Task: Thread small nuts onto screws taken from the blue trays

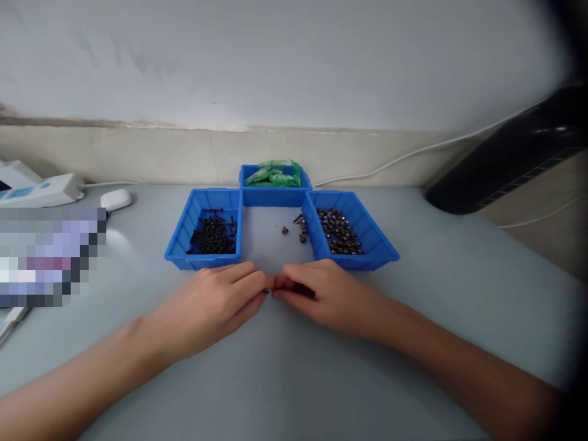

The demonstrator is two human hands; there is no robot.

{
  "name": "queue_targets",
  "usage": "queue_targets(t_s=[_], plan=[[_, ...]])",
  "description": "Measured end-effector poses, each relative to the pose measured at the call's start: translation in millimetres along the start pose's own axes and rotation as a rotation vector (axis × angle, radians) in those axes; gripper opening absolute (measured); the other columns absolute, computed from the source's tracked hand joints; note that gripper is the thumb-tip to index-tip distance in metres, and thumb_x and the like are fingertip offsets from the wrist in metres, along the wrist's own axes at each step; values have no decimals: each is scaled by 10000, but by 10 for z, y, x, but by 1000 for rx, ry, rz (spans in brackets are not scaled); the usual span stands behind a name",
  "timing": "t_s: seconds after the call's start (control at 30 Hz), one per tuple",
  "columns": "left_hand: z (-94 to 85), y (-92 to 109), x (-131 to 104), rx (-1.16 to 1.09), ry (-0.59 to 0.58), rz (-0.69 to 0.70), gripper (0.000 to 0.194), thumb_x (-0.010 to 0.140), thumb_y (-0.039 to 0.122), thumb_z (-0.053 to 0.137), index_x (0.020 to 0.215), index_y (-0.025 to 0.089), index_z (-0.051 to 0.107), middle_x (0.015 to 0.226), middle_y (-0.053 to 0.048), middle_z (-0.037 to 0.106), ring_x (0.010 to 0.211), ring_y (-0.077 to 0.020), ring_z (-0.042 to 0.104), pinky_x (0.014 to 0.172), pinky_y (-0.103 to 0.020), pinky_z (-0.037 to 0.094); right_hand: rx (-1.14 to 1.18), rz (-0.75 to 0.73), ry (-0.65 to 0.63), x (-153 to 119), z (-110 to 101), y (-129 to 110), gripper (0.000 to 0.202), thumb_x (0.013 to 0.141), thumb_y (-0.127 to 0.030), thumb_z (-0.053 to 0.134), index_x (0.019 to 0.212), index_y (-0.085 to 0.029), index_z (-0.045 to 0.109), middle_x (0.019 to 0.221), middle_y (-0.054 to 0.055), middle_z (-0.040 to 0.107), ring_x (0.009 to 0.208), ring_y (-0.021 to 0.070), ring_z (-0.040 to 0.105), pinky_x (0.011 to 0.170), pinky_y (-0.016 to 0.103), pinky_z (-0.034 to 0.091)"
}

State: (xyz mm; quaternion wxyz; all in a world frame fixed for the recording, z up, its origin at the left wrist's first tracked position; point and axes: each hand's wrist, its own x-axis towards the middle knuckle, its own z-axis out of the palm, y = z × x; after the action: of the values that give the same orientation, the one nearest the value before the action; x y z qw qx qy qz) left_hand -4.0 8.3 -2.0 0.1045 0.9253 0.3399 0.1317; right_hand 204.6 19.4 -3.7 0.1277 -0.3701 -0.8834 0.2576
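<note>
My left hand (232, 294) and my right hand (316, 291) meet at the fingertips in front of the blue bins. Between them is a small metal piece (269, 291), pinched by both hands and mostly hidden by the fingers. Black screws (214, 236) lie in the left blue bin (184, 236). Shiny metal fasteners (340, 233) fill part of the right blue bin (374, 242). Several loose fasteners (302, 237) rest on the table beside the right bin, and one more (285, 231) sits apart from them.
Green packets (275, 176) fill a rear blue bin (275, 197) by the wall. A white case (116, 199), a power strip (59, 188) and a blurred-out device (50, 257) are at the left. A black object (509, 153) stands at the back right, near a white cable (413, 153).
</note>
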Motion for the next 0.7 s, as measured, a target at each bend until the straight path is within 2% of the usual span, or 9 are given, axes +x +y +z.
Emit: queue_targets(t_s=[0.2, 0.4, 0.7], plan=[[33, -9, 3, -18, -16, -26, 140, 917, 231, 414, 892, 185, 544, 726, 13, 535, 643, -127, 546, 585, -246, 402, -12, 21, 18, 0, -6, -6, 113, 866, -225, 505, 765, -190, 543, 718, -17, 641, 660, 127, 588, 580, 229, 373], [3, 15, 14, -15, -71, -70, 145, 917, 244, 418, 867, 186, 542, 721, 15, 551, 641, -134, 550, 578, -253, 380, -10, 23, 12, 10, -23, -21, 111, 869, -230, 499, 787, -190, 562, 704, -24, 632, 650, 119, 580, 574, 223, 364], [-2, 15, 20, 16, -88, -77, 161, 913, 259, 422, 850, 184, 549, 714, 12, 563, 642, -137, 559, 580, -249, 377, -25, 30, 13, -7, -18, -27, 94, 862, -222, 499, 806, -189, 567, 709, -20, 635, 648, 119, 580, 577, 226, 363]])
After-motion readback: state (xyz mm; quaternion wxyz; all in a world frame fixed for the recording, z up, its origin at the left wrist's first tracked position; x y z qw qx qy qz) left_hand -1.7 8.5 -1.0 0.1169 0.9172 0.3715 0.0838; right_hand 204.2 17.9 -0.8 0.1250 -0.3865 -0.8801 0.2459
